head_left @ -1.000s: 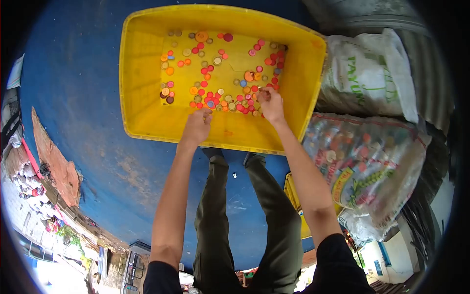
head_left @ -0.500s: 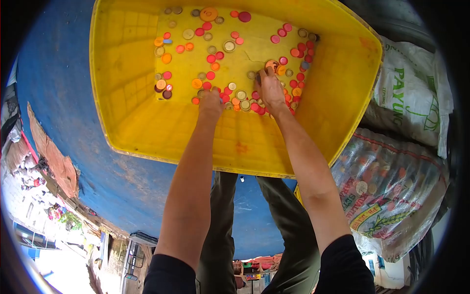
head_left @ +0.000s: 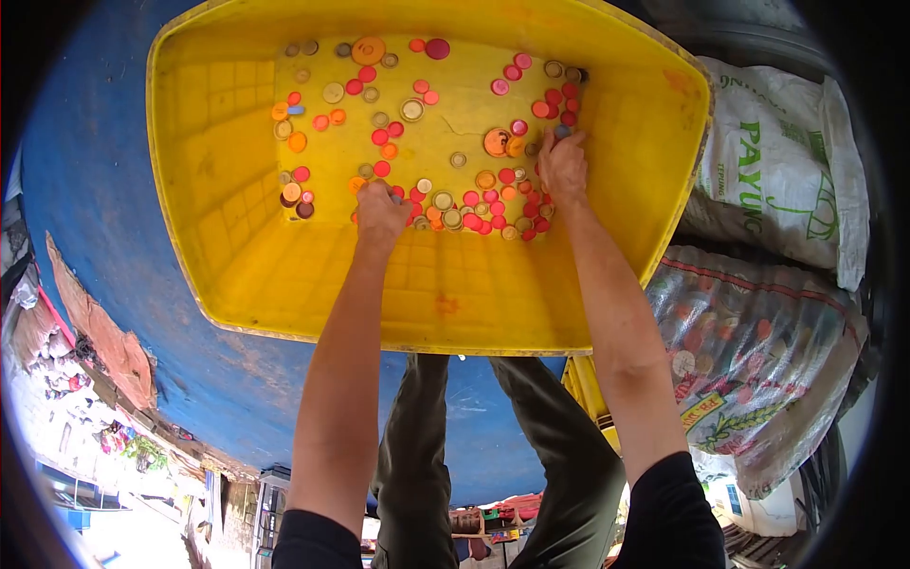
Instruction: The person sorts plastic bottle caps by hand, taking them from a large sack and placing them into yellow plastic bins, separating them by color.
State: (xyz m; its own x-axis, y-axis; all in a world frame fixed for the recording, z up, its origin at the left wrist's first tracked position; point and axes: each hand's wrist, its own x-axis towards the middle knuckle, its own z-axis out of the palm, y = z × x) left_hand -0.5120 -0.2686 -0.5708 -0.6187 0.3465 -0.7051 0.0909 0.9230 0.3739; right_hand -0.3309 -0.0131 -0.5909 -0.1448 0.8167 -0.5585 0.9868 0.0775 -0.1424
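Observation:
Many plastic bottle caps, red, pink, orange and clear-yellowish, lie scattered in a large yellow plastic tub (head_left: 379, 318). My left hand (head_left: 382, 216) is low over the near side of the floor, its fingers curled down among the caps; what they hold, if anything, is hidden. A bluish cap (head_left: 396, 198) shows beside those fingertips. Toward the right wall, my right hand (head_left: 565, 169) has its fingers closed at a blue-grey bottle cap (head_left: 562, 132). Left of it lie a wide orange cap (head_left: 497, 142) with a dark mark and a yellow-orange cap (head_left: 515, 147).
Right of the tub lie a white printed sack (head_left: 787, 152) and a clear plastic sack (head_left: 749, 351) filled with caps. A blue surface (head_left: 95, 190) extends under and left of the tub. A torn brown piece (head_left: 104, 327) lies on it. My legs are below the tub's near rim.
My right hand has moved right, from beside the wide orange cap to the blue-grey cap. The left hand stays low among the near caps. The whole view has shifted slightly.

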